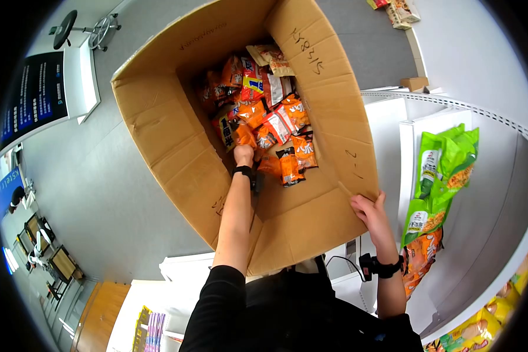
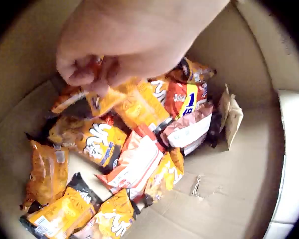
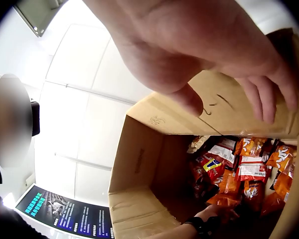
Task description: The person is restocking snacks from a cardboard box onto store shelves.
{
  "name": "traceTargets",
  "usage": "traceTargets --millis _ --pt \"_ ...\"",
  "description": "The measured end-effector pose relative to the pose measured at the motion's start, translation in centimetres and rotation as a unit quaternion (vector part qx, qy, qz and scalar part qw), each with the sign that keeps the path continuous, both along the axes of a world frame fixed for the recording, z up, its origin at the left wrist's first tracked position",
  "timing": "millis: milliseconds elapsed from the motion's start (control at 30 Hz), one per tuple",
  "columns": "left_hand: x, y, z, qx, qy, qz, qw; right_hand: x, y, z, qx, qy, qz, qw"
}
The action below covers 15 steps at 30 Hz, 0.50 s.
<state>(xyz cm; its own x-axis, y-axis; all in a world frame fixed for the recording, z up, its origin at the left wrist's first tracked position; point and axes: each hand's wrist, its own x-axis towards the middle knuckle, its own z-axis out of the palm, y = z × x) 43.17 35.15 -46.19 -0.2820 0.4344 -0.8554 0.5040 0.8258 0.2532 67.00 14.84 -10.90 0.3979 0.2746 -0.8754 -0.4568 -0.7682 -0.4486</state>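
Inside a large cardboard box point(image 1: 293, 234), my left hand point(image 1: 244, 155) reaches down among snack bags. Its curled fingers pinch an orange snack bag point(image 2: 107, 101), as the left wrist view shows; the hand covers part of that bag. Around it lie several more orange bags point(image 1: 290, 165), a red-and-white bag point(image 1: 280, 124) and a red bag with a yellow patch point(image 1: 252, 85). My right hand point(image 1: 372, 218) grips the box's edge at the near right corner, its fingers point(image 3: 266, 97) bent over the flap.
To the right, a white shelf point(image 1: 413, 117) holds green snack bags point(image 1: 431, 188) and orange bags point(image 1: 422, 258). Yellow packages point(image 1: 481, 322) lie at the lower right. A wheeled stool point(image 1: 102, 32) stands far left, near a dark display screen point(image 1: 35, 97). Beige bags point(image 1: 271, 57) sit deep in the box.
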Motion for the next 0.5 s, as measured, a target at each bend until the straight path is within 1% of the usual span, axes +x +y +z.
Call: traceTargets --millis 33,67,100,133,167,233,300,367,400,433,467,500 --pt "0.7 -0.1 0.5 -0.003 0.030 -0.019 0.999 0.0 0.0 0.1 -0.002 -0.001 0.001 1.000" --pt "1.4 -0.4 0.5 -0.015 -0.023 -0.024 0.999 0.0 -0.1 0.0 -0.007 -0.005 0.006 1.000" --pt "1.8 -1.1 -0.6 -0.027 -0.077 -0.030 0.996 0.0 -0.3 -0.1 -0.012 -0.010 0.011 1.000" --pt "3.3 -1.0 1.0 -0.070 -0.093 -0.025 0.993 0.0 -0.3 0.0 -0.018 -0.015 0.015 1.000" --pt "4.3 -1.7 2.9 -0.004 -0.162 -0.002 0.987 0.1 -0.2 0.1 -0.014 -0.017 0.015 1.000" --pt "6.4 -2.0 8.2 -0.033 -0.245 0.073 0.966 -0.2 -0.1 0.6 -0.008 -0.018 0.011 1.000" --pt "6.8 -2.4 10.9 -0.049 -0.279 0.015 0.959 -0.4 -0.8 -0.3 0.020 -0.034 0.006 0.999" --pt "7.4 -2.5 15.5 -0.034 -0.307 -0.002 0.951 -0.5 -1.0 -0.4 0.029 -0.040 0.006 0.999" --pt "7.2 -2.7 17.5 -0.012 -0.324 -0.022 0.946 -0.5 -0.9 0.0 0.024 -0.037 0.007 0.999" --pt "6.7 -3.0 18.1 0.053 -0.337 -0.066 0.938 -0.7 -0.9 0.2 0.019 -0.034 0.008 0.999" --pt "6.2 -3.5 18.5 0.078 -0.352 -0.083 0.929 -0.8 -1.0 0.2 0.056 -0.012 -0.027 0.998" --pt "5.8 -4.1 20.0 0.101 -0.367 -0.100 0.919 -0.9 -1.4 0.0 0.093 0.010 -0.060 0.994"
